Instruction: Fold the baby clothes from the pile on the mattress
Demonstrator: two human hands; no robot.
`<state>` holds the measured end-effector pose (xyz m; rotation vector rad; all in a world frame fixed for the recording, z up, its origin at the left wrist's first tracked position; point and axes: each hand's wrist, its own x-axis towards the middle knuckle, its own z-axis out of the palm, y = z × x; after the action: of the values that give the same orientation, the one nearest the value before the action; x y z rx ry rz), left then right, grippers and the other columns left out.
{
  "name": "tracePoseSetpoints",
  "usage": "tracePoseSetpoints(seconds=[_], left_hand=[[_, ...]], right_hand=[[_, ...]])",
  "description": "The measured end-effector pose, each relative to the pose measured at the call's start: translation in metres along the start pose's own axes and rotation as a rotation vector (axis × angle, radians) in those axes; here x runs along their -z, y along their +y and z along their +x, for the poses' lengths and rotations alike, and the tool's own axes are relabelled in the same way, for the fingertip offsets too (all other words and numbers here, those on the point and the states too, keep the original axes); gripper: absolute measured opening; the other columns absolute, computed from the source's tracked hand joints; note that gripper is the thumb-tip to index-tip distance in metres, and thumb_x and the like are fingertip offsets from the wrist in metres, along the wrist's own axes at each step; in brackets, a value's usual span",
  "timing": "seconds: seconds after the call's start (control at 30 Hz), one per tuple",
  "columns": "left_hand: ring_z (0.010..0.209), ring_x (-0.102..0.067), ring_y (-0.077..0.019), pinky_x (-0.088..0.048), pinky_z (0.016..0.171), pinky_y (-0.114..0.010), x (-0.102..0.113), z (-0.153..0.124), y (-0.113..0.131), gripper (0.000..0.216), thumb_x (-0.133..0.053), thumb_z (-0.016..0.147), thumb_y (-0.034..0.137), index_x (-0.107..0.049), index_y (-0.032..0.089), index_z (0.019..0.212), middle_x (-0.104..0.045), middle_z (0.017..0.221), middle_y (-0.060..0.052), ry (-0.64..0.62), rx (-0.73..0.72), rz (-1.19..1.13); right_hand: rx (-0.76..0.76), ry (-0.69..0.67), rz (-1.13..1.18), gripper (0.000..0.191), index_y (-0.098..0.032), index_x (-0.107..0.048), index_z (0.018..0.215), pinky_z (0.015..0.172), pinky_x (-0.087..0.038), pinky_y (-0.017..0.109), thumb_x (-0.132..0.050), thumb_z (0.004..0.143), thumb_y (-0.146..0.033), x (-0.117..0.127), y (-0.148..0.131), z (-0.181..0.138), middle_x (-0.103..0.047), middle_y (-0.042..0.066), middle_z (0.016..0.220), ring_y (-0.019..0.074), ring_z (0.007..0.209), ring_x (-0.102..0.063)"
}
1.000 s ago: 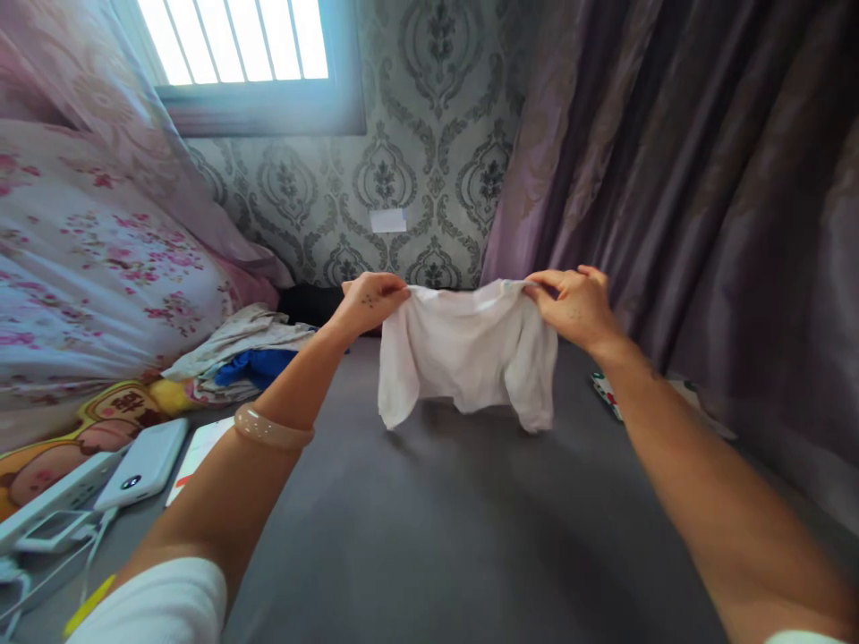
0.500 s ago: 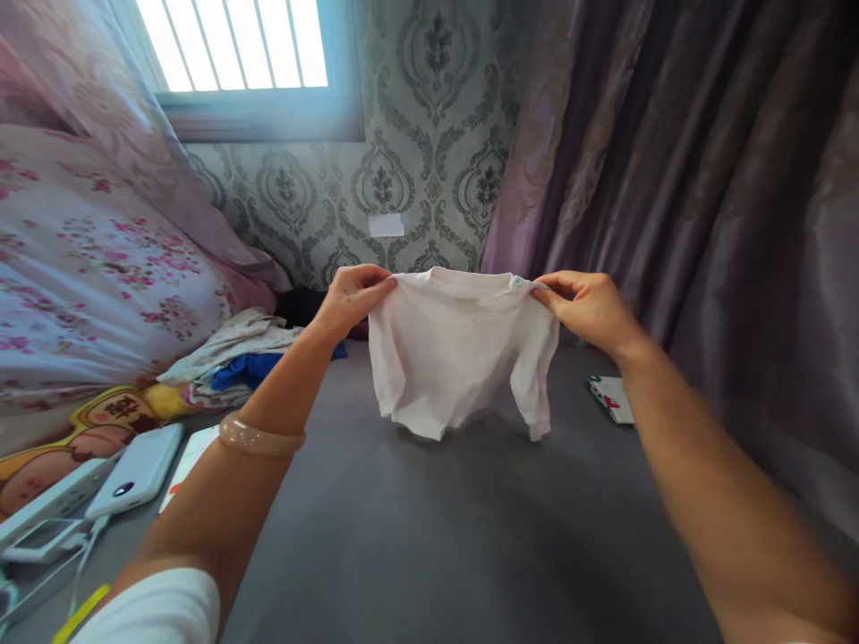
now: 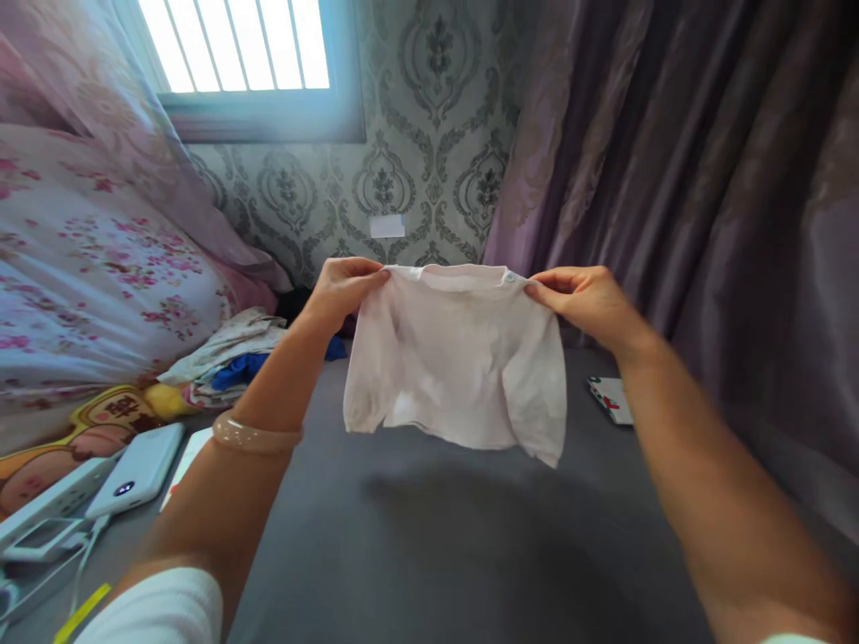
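White left sleeve (image 3: pixel 161 610); pale, glossy bangle (image 3: pixel 259 436) — thick, rounded; right sleeve (image 3: pixel 784 639) — pale edge

I see small off-white long-sleeved shirt (image 3: pixel 456 358), mid-scene, hanging upright by its shoulders, spread wide, lightly creased; button (image 3: pixel 510 277) right of neckline, sleeves dangling left and right.

White plastic power strip (image 3: pixel 59 497), cut by left frame edge; flat white red-marked item (image 3: pixel 185 461), part-hidden by bare left forearm (image 3: pixel 272 389). We cannot read the dark oval display (image 3: pixel 124 488) on the white rectangular power bank (image 3: pixel 144 461).
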<state>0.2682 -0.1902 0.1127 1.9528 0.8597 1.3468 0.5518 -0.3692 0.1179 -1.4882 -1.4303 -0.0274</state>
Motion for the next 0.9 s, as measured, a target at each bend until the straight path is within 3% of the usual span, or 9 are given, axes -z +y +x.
tracePoseSetpoints(seconds=[0.1,0.2,0.3,0.4,0.5,0.57,0.67,0.9], left_hand=[[0.071,-0.065,-0.0217,-0.052,0.071,-0.039,0.019,-0.004,0.008,0.019,-0.073,0.067,0.032,-0.071,0.014,0.073,-0.066,0.069,-0.006,-0.302,0.159,-0.205],[0.068,-0.064,-0.0189,-0.052,0.07,-0.037,0.024,-0.005,0.008,0.013,-0.072,0.068,0.026,-0.07,0.014,0.07,-0.065,0.068,-0.005,-0.46,0.238,-0.329],[0.066,-0.063,-0.0171,-0.051,0.065,-0.031,0.012,-0.001,-0.002,0.014,-0.077,0.06,0.025,-0.072,0.015,0.069,-0.066,0.068,-0.004,-0.36,0.222,-0.266],[0.063,-0.061,-0.0166,-0.048,0.058,-0.028,-0.003,0.003,-0.012,0.021,-0.08,0.059,0.033,-0.074,0.017,0.071,-0.065,0.064,-0.002,-0.149,0.127,-0.143],[0.066,-0.061,-0.0166,-0.047,0.06,-0.028,-0.011,0.005,-0.015,0.026,-0.072,0.069,0.043,-0.075,0.019,0.079,-0.067,0.067,-0.001,0.086,-0.088,-0.113],[0.073,-0.061,-0.0173,-0.048,0.067,-0.028,-0.013,0.005,-0.013,0.025,-0.068,0.073,0.042,-0.075,0.02,0.083,-0.068,0.071,-0.001,0.184,-0.232,-0.046],[0.081,-0.062,-0.0193,-0.047,0.075,-0.03,-0.016,0.005,-0.013,0.018,-0.069,0.072,0.037,-0.075,0.021,0.08,-0.067,0.069,-0.001,0.173,-0.28,0.138],[0.084,-0.062,-0.0215,-0.041,0.087,-0.035,-0.022,0.008,-0.02,0.022,-0.063,0.076,0.038,-0.074,0.022,0.085,-0.069,0.073,-0.001,0.153,-0.143,0.312]], right_hand=[[-0.108,-0.249,0.172,0.039,-0.025,-0.077,0.082,0.071,-0.055,0.036,-0.078,0.064,-0.059,0.018,-0.007,-0.005,-0.075,0.004,0.083,0.0237,0.079,-0.068],[-0.169,-0.327,0.222,0.037,-0.025,-0.076,0.081,0.069,-0.055,0.036,-0.079,0.063,-0.056,0.022,-0.004,-0.002,-0.075,0.004,0.082,0.0225,0.075,-0.068],[-0.166,-0.275,0.2,0.035,-0.024,-0.076,0.079,0.068,-0.054,0.035,-0.078,0.064,-0.055,0.009,0.004,0.004,-0.074,0.003,0.079,0.0215,0.073,-0.067],[-0.068,-0.096,0.107,0.033,-0.024,-0.076,0.078,0.068,-0.053,0.035,-0.075,0.068,-0.056,-0.006,0.01,0.009,-0.074,0.002,0.078,0.0222,0.074,-0.067],[0.066,0.177,-0.001,0.032,-0.026,-0.076,0.088,0.072,-0.053,0.035,-0.068,0.077,-0.055,-0.013,0.012,0.01,-0.075,0.002,0.087,0.0232,0.082,-0.067],[0.122,0.271,-0.084,0.033,-0.026,-0.076,0.095,0.074,-0.052,0.035,-0.064,0.082,-0.054,-0.014,0.011,0.011,-0.075,0.003,0.091,0.0233,0.085,-0.067],[0.123,0.203,-0.218,0.031,-0.025,-0.077,0.092,0.072,-0.051,0.034,-0.065,0.082,-0.051,-0.017,0.014,0.014,-0.075,0.003,0.085,0.0233,0.081,-0.067],[0.126,0.2,-0.269,0.034,-0.022,-0.076,0.092,0.068,-0.049,0.034,-0.062,0.083,-0.052,-0.027,0.027,0.025,-0.075,0.006,0.084,0.0229,0.074,-0.067]])
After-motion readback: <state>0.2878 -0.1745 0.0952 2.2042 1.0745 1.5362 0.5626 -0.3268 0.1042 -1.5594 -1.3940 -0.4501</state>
